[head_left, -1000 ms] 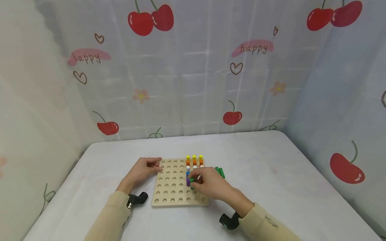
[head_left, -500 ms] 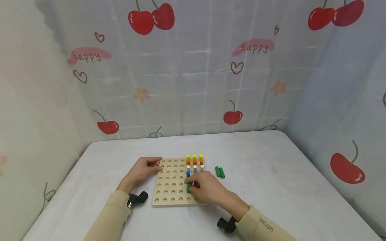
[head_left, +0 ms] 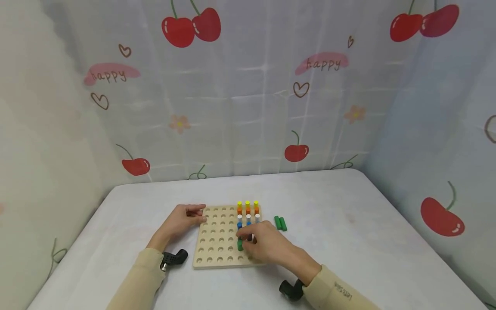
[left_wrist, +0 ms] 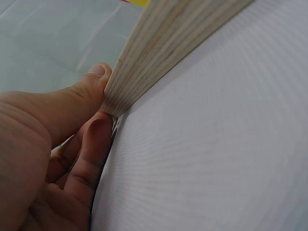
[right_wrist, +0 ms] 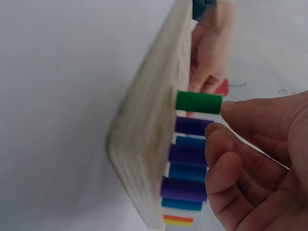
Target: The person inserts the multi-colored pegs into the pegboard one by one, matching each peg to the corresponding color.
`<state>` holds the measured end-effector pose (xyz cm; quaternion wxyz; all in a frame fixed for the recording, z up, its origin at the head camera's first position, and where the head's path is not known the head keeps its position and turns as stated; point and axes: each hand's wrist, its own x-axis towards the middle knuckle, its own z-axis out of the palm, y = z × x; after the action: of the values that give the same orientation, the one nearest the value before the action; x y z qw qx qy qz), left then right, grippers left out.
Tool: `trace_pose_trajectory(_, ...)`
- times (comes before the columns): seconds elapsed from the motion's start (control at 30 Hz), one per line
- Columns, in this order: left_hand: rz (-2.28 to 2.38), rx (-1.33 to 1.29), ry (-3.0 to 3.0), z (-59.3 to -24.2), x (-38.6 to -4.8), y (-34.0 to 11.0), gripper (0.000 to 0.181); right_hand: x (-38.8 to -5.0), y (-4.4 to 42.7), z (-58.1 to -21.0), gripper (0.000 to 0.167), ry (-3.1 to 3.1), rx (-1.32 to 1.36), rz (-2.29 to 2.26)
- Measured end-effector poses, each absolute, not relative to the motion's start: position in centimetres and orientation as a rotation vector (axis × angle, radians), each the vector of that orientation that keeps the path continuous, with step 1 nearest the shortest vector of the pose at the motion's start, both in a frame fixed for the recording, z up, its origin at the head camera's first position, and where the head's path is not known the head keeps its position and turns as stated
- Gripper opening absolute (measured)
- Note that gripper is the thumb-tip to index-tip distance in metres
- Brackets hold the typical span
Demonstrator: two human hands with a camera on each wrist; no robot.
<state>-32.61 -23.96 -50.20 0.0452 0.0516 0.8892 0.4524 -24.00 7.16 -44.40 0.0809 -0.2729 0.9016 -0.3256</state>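
A square wooden pegboard (head_left: pixel 217 241) lies on the table. My left hand (head_left: pixel 181 222) grips its left edge; in the left wrist view the thumb (left_wrist: pixel 79 98) is on the edge with fingers beneath. A green peg (right_wrist: pixel 198 102) stands in the board, in front of the first purple peg (right_wrist: pixel 192 126). My right hand (head_left: pixel 267 242) is over it, the thumb touching its top end and the other fingers bent, apart from it. Behind stand blue pegs (head_left: pixel 239 225), white pegs (head_left: pixel 248 217), orange pegs (head_left: pixel 248 211) and yellow pegs (head_left: pixel 247 203) in rows.
Two loose green pegs (head_left: pixel 280 223) lie side by side on the white table (head_left: pixel 325 215), right of the board. A patterned curtain (head_left: pixel 248 107) hangs behind the table. Each wrist wears a black camera (head_left: pixel 291 290).
The green peg has come from beside the purple peg to a hole nearer the front, where it now stands. My right thumb and index finger have parted around it. The left hand stays on the board.
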Motion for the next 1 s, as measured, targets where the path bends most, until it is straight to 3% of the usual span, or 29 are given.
trace_pose_trajectory(0.4, 1.394, 0.164, 2.705, -50.6, -32.4, -24.1, 0.051, -26.3, 11.6, -43.1, 0.020, 2.881, -0.483, -1.077)
trace_pose_trajectory(1.0, 1.401, 0.169, 2.707, -50.5, -32.5, -24.2, 0.051, -29.5, 15.5, -46.0, 0.028, 2.876, -0.150, -1.040)
